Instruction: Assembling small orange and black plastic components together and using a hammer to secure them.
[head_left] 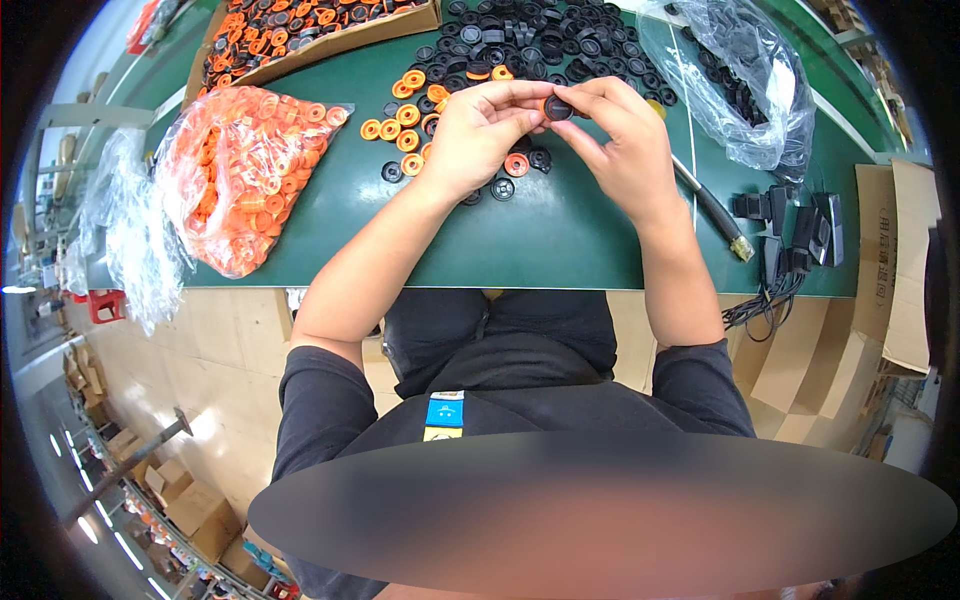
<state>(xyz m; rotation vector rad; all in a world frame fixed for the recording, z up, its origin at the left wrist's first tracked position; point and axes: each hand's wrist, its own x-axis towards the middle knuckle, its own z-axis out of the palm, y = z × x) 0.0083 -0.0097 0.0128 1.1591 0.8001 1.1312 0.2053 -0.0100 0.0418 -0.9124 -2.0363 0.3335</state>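
Over the green table, my left hand [482,130] and my right hand [622,138] meet fingertip to fingertip. Between them they pinch one small round black cap with an orange part [558,108], partly covered by the fingers. Just left of my left hand lie several loose orange rings [408,115]. Beneath and between my hands rest a few more pieces, among them an orange disc [516,164] and a black wheel-shaped cap [502,188]. Beyond the hands spreads a large heap of black caps [590,40].
A clear bag of orange parts [250,175] lies at the left, and a cardboard box [330,45] of orange-and-black pieces stands behind it. At the right are a clear bag with black parts [745,80], a dark-handled tool [712,208], and black devices with cables [800,235].
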